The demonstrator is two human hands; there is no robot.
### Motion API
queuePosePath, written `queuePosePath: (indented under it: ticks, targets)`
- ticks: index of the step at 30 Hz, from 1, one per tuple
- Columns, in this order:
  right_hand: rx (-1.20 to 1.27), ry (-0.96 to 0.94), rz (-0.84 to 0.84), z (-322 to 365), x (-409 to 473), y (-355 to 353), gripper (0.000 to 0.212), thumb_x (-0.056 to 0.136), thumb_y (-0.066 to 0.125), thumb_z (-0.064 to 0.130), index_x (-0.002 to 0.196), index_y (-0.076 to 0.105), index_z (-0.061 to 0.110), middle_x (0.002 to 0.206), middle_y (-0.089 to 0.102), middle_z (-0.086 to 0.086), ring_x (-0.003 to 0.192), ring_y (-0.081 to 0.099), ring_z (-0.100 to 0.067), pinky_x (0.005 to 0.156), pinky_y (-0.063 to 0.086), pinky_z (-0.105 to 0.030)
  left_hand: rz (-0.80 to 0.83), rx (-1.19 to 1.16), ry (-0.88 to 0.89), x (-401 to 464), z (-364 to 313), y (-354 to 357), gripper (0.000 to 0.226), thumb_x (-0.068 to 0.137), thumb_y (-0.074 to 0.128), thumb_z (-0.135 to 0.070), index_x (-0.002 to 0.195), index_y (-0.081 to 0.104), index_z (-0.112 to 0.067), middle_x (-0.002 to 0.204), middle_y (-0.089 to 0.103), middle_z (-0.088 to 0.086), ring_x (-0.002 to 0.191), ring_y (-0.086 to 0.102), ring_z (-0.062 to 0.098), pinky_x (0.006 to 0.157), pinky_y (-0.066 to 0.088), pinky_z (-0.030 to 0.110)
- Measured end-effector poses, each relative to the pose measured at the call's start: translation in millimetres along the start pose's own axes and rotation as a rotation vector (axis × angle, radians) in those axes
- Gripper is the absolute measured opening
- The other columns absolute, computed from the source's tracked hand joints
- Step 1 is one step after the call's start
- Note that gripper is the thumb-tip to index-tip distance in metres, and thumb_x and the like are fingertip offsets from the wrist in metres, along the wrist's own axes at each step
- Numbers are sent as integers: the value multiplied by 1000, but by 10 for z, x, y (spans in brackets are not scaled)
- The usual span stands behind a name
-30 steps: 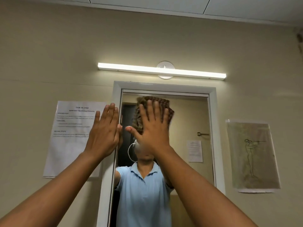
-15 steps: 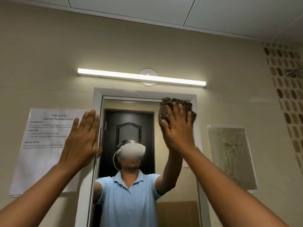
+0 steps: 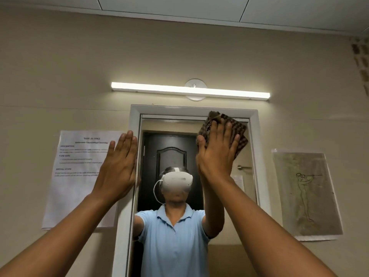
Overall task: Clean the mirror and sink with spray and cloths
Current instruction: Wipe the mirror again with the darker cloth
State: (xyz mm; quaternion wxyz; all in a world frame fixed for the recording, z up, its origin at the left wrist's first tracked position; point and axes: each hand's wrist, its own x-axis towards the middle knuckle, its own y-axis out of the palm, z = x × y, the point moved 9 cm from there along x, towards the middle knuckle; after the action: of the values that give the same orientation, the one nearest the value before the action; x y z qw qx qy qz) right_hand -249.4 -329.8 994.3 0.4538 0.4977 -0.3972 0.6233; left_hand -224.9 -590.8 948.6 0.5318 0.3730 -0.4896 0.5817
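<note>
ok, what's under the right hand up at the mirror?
A brown checked cloth sits under the right hand, pressed flat-fingered on the upper right of the mirror. Cloth edges show above and right of the fingers. The glass behind the cloth is covered, so its state cannot be seen.

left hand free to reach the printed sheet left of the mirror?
Probably yes. The left hand lies flat on the mirror frame holding nothing, with the printed sheet right beside it and nothing visible between them.
</note>
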Motion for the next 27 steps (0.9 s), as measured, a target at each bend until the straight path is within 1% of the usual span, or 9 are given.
queuePosePath:
  ticks: [3,5,9,11,14,17,20,23,27]
  targets:
    - [36,-184,55,540,-107,97,65,104,20,50,160,6,21,168,-2,-4,154,-12,-22,123,-8,-51,10,-21,-17,-15,13,20,75,88,36,-23,153,3,-7,162,-2,11,150,-4,22,121,2,42]
    - [64,-300,113,909,-155,182,65,104,21,50,160,4,22,168,-6,-3,152,-17,-19,122,-12,-49,20,-36,-21,-21,21,21,74,89,37,-20,153,1,-9,162,-5,10,150,-6,21,121,2,43]
    - [40,-467,175,1506,-170,316,67,103,16,53,160,0,21,168,-9,-3,153,-17,-21,121,-16,-48,24,-61,-24,-25,34,0,66,95,28,-25,153,0,-11,162,-6,7,149,-8,17,121,2,44]
    - [27,-498,180,1653,-175,355,66,103,15,50,159,0,20,168,-8,-3,153,-16,-21,121,-15,-48,16,-78,-18,-29,27,-11,63,96,22,-27,153,1,-11,162,-6,7,149,-8,17,121,1,43]
    - [43,-494,165,1692,-218,355,63,104,17,46,159,6,19,168,-1,-3,154,-11,-21,122,-11,-49,14,-97,-22,-45,43,0,61,97,20,-28,153,-1,-12,162,-7,6,149,-10,16,122,0,42]
    - [51,-539,136,1640,-385,363,62,105,26,44,159,11,19,168,5,-4,155,-5,-22,123,-6,-50,15,-122,-35,-66,64,15,61,99,18,-30,153,-2,-12,162,-8,5,149,-11,14,122,1,42]
    - [65,-599,122,1535,-681,351,65,103,31,48,159,18,18,167,11,-4,155,1,-23,124,-2,-51,21,-127,-29,-104,54,15,62,98,14,-33,153,-3,-12,162,-7,6,149,-10,16,122,0,43]
    - [23,-702,144,1363,-943,363,65,102,35,52,157,25,20,166,18,-4,155,7,-23,123,7,-54,22,-84,-34,-133,64,23,63,96,15,-33,153,-3,-11,162,-7,8,149,-9,19,122,-1,44]
    - [-53,-798,194,995,-957,323,65,102,32,55,157,24,24,166,18,-2,155,8,-22,123,8,-55,25,-42,-48,-139,78,50,64,97,20,-30,153,-4,-10,162,-9,9,149,-10,20,121,-1,44]
